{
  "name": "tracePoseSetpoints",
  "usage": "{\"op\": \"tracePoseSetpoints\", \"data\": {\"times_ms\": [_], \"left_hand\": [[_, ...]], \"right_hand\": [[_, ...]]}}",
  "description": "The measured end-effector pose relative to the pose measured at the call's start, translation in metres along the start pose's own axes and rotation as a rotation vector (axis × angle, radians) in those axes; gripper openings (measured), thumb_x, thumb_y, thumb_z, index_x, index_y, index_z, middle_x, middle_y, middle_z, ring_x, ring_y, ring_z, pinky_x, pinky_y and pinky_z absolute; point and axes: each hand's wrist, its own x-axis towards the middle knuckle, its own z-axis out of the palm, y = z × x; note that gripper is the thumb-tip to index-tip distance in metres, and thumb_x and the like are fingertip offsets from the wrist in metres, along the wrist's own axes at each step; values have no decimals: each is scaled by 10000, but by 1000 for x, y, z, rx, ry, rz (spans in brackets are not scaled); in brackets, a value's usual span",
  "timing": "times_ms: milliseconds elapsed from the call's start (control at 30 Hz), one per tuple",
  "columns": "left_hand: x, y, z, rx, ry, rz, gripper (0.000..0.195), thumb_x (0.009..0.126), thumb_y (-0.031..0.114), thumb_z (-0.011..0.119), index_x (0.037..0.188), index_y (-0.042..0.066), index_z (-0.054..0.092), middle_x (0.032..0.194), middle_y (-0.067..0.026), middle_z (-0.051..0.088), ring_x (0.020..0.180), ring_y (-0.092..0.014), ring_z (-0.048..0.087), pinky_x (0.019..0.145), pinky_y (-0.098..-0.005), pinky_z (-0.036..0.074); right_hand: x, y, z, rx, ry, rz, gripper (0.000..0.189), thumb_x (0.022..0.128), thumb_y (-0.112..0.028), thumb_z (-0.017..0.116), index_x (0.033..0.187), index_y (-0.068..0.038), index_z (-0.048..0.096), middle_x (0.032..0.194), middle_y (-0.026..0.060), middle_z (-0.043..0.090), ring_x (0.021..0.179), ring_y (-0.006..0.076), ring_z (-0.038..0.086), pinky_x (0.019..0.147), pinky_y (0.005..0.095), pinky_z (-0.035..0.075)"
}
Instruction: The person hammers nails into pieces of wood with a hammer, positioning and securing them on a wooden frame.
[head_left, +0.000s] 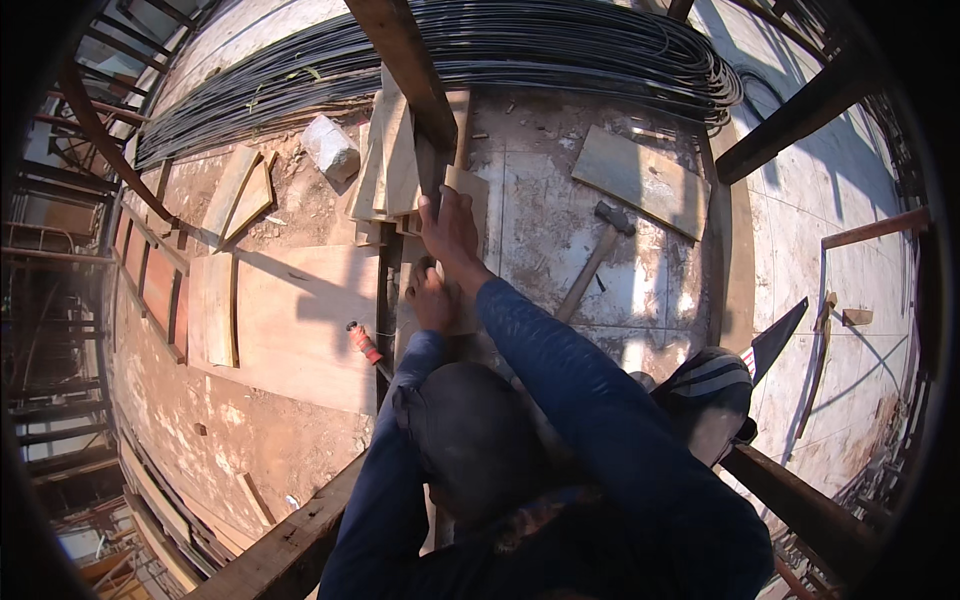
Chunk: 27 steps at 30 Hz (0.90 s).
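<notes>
My right hand (452, 234), at the end of a blue sleeve, lies on a narrow wooden board (471, 196) with its fingers bent near the board's far end. Nearer to me, my left hand (431, 301) is curled low beside the same board; whatever is under its fingers is hidden. A stack of short wooden planks (397, 161) rests just left of my right hand. Left of my left hand is a tool with an orange-red handle (364, 343). To the right, a hammer (616, 219) with a wooden handle lies on the pale floor.
A plywood sheet (307, 322) spreads at the left, near a rough concrete block (330, 150). A wooden post (409, 67) stands beyond my hands, before a bundle of long dark rods (525, 45). A plywood offcut (645, 184) and a dark saw blade (778, 337) are at the right.
</notes>
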Motion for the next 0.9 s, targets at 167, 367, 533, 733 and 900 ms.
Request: {"op": "tracePoseSetpoints", "data": {"times_ms": [167, 367, 533, 733, 900], "left_hand": [[4, 18, 3, 49, 15, 21, 472, 818, 398, 673, 1061, 29, 508, 1365, -173, 442, 1283, -348, 399, 931, -544, 338], [13, 7, 4, 84, 52, -4, 350, 893, 339, 597, 1005, 14, 533, 1369, -156, 428, 1279, -348, 386, 914, -569, 345], [22, 33, 27, 128, 31, -46, 382, 867, 365, 624, 1012, 22, 539, 1375, -152, 422, 1290, -345, 374, 903, -576, 359], [20, 12, 15, 149, 102, -21, 372, 847, 342, 649, 1028, 34, 544, 1370, -138, 428, 1288, -340, 373, 892, -572, 365], [19, 16, 20, 179, 143, -8, 389, 842, 347, 653, 1049, 34, 548, 1359, -130, 440, 1274, -336, 387, 879, -565, 373]], "right_hand": [[-86, 149, -91, -298, 181, 207, 388, 871, -293, 636, 1117, -3, 557, 1051, 216, 550, 987, 388, 558, 858, 456, 462], [-129, 187, -129, -472, 127, 495, 417, 772, -257, 707, 1062, -19, 525, 1034, 202, 577, 925, 392, 586, 808, 490, 475], [-98, 253, -144, 34, -87, 539, 506, 791, -226, 677, 1197, -11, 464, 965, 203, 646, 779, 346, 644, 710, 468, 524], [-57, 211, -157, 1292, -25, 795, 391, 922, -178, 592, 1246, -41, 420, 793, 48, 544, 597, 156, 546, 501, 298, 469], [-81, 198, -155, 780, -95, 787, 277, 964, -228, 546, 1185, -72, 487, 728, 22, 494, 573, 118, 496, 498, 298, 442]]}}
